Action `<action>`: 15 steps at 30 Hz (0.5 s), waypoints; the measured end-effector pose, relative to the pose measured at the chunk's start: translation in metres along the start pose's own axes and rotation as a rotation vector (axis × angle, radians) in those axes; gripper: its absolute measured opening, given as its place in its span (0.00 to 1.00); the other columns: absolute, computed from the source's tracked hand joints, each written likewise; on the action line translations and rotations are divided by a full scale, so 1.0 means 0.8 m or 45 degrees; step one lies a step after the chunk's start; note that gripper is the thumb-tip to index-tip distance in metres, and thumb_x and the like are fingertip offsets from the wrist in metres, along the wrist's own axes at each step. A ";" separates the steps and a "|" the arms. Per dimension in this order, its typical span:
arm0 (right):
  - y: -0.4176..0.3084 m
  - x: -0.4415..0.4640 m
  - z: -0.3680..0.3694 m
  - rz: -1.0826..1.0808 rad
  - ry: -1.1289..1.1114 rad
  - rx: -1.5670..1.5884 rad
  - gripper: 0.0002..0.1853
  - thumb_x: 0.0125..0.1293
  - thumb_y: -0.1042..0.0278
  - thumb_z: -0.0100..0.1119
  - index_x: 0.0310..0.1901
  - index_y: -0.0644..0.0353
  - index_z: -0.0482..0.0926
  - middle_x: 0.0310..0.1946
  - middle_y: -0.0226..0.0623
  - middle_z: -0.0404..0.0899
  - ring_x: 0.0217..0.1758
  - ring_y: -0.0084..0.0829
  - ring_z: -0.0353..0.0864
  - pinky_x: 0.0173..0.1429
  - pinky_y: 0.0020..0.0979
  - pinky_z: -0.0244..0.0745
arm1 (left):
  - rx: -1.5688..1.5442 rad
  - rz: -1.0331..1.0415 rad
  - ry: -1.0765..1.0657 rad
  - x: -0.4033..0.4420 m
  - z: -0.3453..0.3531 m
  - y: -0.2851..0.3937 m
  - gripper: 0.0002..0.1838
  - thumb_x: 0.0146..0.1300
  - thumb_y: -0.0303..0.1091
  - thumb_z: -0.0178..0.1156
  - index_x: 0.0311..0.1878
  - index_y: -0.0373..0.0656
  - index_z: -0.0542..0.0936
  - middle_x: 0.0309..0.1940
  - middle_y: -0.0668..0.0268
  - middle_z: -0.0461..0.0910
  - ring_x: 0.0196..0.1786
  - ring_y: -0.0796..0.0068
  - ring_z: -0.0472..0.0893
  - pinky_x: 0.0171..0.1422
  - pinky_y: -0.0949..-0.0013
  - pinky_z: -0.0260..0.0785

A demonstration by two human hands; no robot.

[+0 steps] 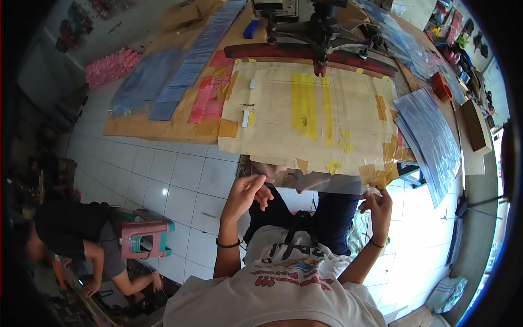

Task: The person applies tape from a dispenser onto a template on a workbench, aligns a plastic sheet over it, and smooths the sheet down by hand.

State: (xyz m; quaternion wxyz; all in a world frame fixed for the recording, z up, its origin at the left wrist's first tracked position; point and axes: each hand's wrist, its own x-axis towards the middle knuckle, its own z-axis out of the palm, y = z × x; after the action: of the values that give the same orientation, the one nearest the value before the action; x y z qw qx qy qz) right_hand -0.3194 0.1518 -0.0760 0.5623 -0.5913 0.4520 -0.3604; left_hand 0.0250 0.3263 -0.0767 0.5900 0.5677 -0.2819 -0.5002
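A clear plastic sheet (332, 183) hangs at the front edge of a cream board (261, 122) patched with yellow and brown tape. My left hand (250, 192) is at the sheet's left side, thumb and forefinger pinched together at its edge, the other fingers loosely curled. At the sheet's right corner, my right hand (377, 206) pinches crumpled clear plastic, just below the brown tape. Behind the board stands a dark metal press frame (318, 35) with a long red-and-black bar (272, 51) across the board's far edge.
Blue plastic sheets (199, 46) lie on the wooden table's left; another stack (427, 136) overhangs its right. A red container (440, 87) and cardboard box (475, 126) stand at right. A blue-handled tool (250, 29) is behind. Another person (71, 231) works at lower left near a stool (144, 238).
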 end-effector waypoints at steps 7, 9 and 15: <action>-0.048 0.028 0.023 -0.009 0.135 0.024 0.12 0.76 0.62 0.65 0.48 0.63 0.78 0.29 0.36 0.86 0.21 0.21 0.81 0.22 0.22 0.71 | 0.014 0.081 0.063 0.019 0.001 0.025 0.24 0.82 0.47 0.54 0.47 0.29 0.83 0.23 0.59 0.83 0.20 0.74 0.82 0.23 0.71 0.75; -0.062 0.027 0.040 -0.059 0.193 0.051 0.11 0.76 0.62 0.65 0.44 0.60 0.76 0.29 0.36 0.86 0.21 0.22 0.81 0.22 0.21 0.71 | 0.023 0.087 0.114 0.024 0.000 0.032 0.24 0.81 0.47 0.55 0.40 0.32 0.82 0.20 0.63 0.79 0.20 0.75 0.81 0.22 0.72 0.72; -0.063 0.034 0.039 -0.315 0.527 -0.130 0.16 0.76 0.66 0.66 0.33 0.57 0.67 0.25 0.33 0.82 0.23 0.18 0.78 0.25 0.18 0.67 | 0.888 0.685 0.873 0.020 -0.002 0.057 0.19 0.71 0.40 0.69 0.31 0.38 0.74 0.22 0.66 0.72 0.22 0.73 0.73 0.28 0.65 0.64</action>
State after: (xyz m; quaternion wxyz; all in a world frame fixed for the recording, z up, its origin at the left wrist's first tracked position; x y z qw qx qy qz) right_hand -0.2744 0.1347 -0.0318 0.3788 -0.5831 0.4995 -0.5167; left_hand 0.0442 0.3053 -0.0374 0.5319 0.7676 -0.3576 0.0042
